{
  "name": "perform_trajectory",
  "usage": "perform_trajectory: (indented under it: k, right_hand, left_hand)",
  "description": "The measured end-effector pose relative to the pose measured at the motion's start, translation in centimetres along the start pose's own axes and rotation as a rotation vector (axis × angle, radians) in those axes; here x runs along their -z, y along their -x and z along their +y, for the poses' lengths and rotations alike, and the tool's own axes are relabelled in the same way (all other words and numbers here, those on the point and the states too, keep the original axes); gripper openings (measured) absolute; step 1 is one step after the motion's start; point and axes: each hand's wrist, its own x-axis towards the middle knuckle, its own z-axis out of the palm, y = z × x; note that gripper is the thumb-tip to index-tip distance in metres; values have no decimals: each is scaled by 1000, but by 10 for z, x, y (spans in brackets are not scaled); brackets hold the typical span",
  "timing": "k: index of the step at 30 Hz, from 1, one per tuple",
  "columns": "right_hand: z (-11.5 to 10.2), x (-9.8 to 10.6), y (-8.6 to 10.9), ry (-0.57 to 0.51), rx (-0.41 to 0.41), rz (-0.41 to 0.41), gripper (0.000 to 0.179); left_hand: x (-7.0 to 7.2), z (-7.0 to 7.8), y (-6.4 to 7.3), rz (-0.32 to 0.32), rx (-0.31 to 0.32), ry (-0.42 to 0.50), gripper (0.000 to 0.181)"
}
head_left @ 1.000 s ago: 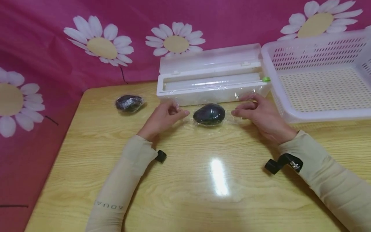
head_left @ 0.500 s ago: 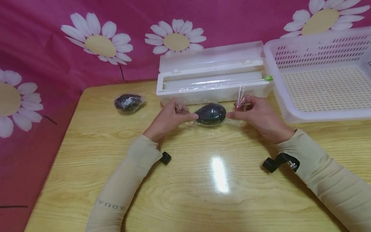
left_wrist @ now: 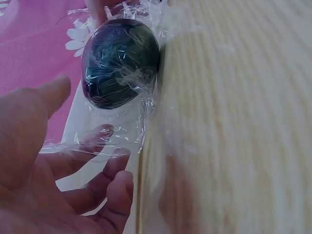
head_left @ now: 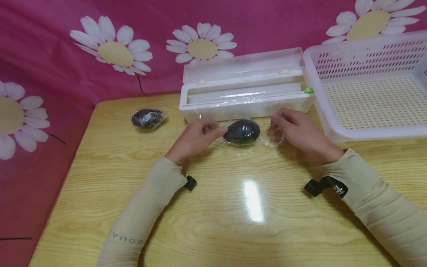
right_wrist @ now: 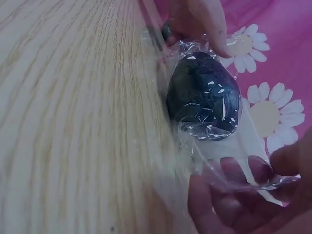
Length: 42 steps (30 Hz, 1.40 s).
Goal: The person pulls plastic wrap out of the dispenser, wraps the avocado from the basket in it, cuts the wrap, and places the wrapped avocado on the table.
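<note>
A dark avocado [head_left: 241, 132], loosely wrapped in clear plastic wrap [right_wrist: 185, 141], lies on the table between both hands. At its narrow end is my left hand [head_left: 197, 139]; in the left wrist view the thumb [left_wrist: 57, 92] stands apart from relaxed fingers, with film draped over them. My right hand [head_left: 298, 131] is at the broad end, pinching the loose film between thumb and fingers in the right wrist view. Another avocado [head_left: 148, 118], tightly covered in film, rests apart to the left.
Behind the avocado stands an open white wrap dispenser [head_left: 243, 107] holding a film roll [head_left: 247, 92], with a green slider [head_left: 308, 90] at its right end. A white perforated basket [head_left: 377, 131] is at the right. A pink flowered cloth [head_left: 156, 22] hangs behind the table [head_left: 213, 222].
Both hands moved in toward the avocado, then the right hand drew back slightly to the right. The film bunched up by the right hand half a second ago is now lower.
</note>
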Motion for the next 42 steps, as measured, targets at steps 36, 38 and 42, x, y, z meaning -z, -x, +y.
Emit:
perform_trajectory:
  k: [36, 38, 42]
  right_hand:
    - [-34, -32, -9, 74, 263, 25, 32]
    - [-34, -31, -9, 52, 245, 3, 35]
    - [-33, -29, -11, -43, 226, -44, 31]
  left_hand:
    - [-16, 23, -10, 20, -157, 99, 37]
    - [-16, 23, -10, 30, -174, 90, 34]
    - [-16, 24, -10, 42, -195, 97, 31]
